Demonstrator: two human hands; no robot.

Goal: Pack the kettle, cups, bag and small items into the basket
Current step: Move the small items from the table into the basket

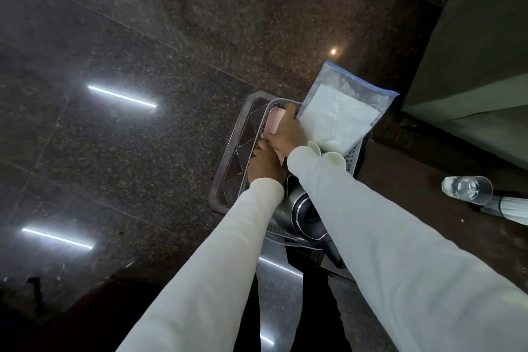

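A grey perforated basket [352, 157] rests on a dark patterned tray [228, 163]. A steel kettle [297, 208] lies inside its near end. A clear bag [343, 111] with a blue edge and white contents leans out of the far right side. Two white cup rims [333, 156] show by my right sleeve. My right hand [288, 130] reaches into the basket with its fingers on a pink flat item [275, 120]. My left hand [264, 164] is just beside it, fingers curled down into the basket; what they touch is hidden.
The tray stands on a dark surface above a polished dark stone floor [143, 51]. A clear glass [467, 189] stands at the right beside a white pleated object [511, 208]. A grey-green upholstered block [480, 66] fills the upper right.
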